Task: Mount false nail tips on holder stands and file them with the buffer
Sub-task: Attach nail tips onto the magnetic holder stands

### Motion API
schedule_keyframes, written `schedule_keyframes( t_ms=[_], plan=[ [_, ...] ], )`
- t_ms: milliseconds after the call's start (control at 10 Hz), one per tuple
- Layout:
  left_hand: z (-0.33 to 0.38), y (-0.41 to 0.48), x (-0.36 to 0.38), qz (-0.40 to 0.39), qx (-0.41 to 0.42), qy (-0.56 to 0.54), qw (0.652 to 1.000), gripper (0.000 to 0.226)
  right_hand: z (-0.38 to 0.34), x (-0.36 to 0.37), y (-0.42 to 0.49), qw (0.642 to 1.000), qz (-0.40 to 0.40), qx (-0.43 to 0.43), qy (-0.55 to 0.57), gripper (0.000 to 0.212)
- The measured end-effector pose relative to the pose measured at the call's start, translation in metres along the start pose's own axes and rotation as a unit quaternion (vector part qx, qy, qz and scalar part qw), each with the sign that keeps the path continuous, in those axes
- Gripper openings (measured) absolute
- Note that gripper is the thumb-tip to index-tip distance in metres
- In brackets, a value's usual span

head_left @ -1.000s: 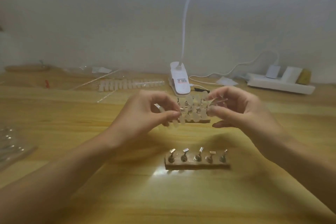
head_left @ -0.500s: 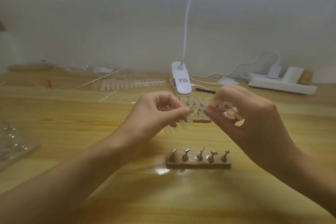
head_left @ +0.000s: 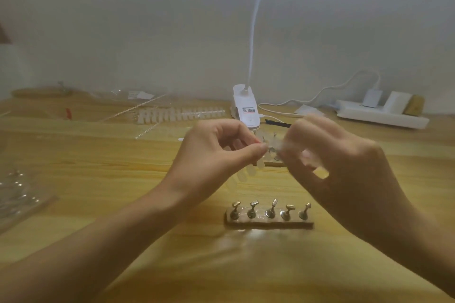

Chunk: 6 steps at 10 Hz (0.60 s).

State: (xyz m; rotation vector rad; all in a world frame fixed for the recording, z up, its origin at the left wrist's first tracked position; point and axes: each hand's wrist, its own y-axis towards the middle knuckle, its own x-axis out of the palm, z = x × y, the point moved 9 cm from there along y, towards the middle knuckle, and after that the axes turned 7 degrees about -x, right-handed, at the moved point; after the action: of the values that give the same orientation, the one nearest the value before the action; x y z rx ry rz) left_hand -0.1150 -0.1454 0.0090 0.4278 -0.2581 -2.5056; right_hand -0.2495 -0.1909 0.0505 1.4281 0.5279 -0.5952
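Two bare hands meet above a wooden tabletop (head_left: 98, 170), and between them we see a translucent strip of false nail tips (head_left: 247, 171) held in the air. The left hand (head_left: 216, 152) pinches the strip between thumb and forefinger, its grip clamped on one end, and several pale tips hang in a slanting line below the thumb. The right hand (head_left: 344, 167) is smeared by motion blur. Its fingers curl round the other end, and as far as we can make out its grip is closed on the strip too.

Below the hands and nearer to us, a holder stand (head_left: 269, 222) lies flat on the tabletop: a brown bar with five small metal pegs standing in a row, each tilted a little differently. Behind the hands we make out a second holder stand (head_left: 275, 165), largely hidden by the fingers, with pale tips showing just above it.

Farther back, a spare row of nail tips (head_left: 182, 114) stretches across the tabletop beside a white clip lamp (head_left: 246, 110), whose thin neck rises toward the top of the frame. A white power strip (head_left: 381, 117) with plugs in it sits along the wall at right. Clear plastic packaging (head_left: 17, 194) catches the light at the left edge.
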Motion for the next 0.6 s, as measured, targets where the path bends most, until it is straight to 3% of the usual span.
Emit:
schedule_keyframes(
  t_ms=[100, 200, 300, 400, 500, 600],
  plan=[
    [-0.001, 0.001, 0.005, -0.016, -0.014, -0.033, 0.999, 0.021, -0.019, 0.005, -0.004, 0.992, -0.037, -0.057, -0.111, 0.011],
    [0.008, 0.001, 0.004, -0.058, 0.034, -0.028, 0.997, 0.01, 0.02, 0.005, 0.004, 0.96, -0.049, 0.146, 0.234, 0.015],
    [0.025, 0.0, 0.003, -0.112, 0.122, 0.011, 0.986, 0.008, 0.062, 0.031, -0.015, 0.66, -0.023, 0.39, 0.641, 0.013],
    [0.009, 0.009, -0.001, -0.127, 0.075, 0.001, 0.989, 0.004, 0.097, 0.042, -0.033, 0.736, -0.17, 0.394, 0.524, 0.012],
    [-0.03, 0.015, 0.001, -0.131, -0.02, 0.044, 0.99, 0.016, 0.138, 0.04, -0.062, 0.815, -0.283, 0.414, 0.289, 0.042],
    [-0.054, 0.016, 0.005, -0.143, -0.086, 0.035, 0.985, 0.026, 0.165, 0.036, -0.076, 0.858, -0.363, 0.363, 0.017, 0.07]
  ],
)
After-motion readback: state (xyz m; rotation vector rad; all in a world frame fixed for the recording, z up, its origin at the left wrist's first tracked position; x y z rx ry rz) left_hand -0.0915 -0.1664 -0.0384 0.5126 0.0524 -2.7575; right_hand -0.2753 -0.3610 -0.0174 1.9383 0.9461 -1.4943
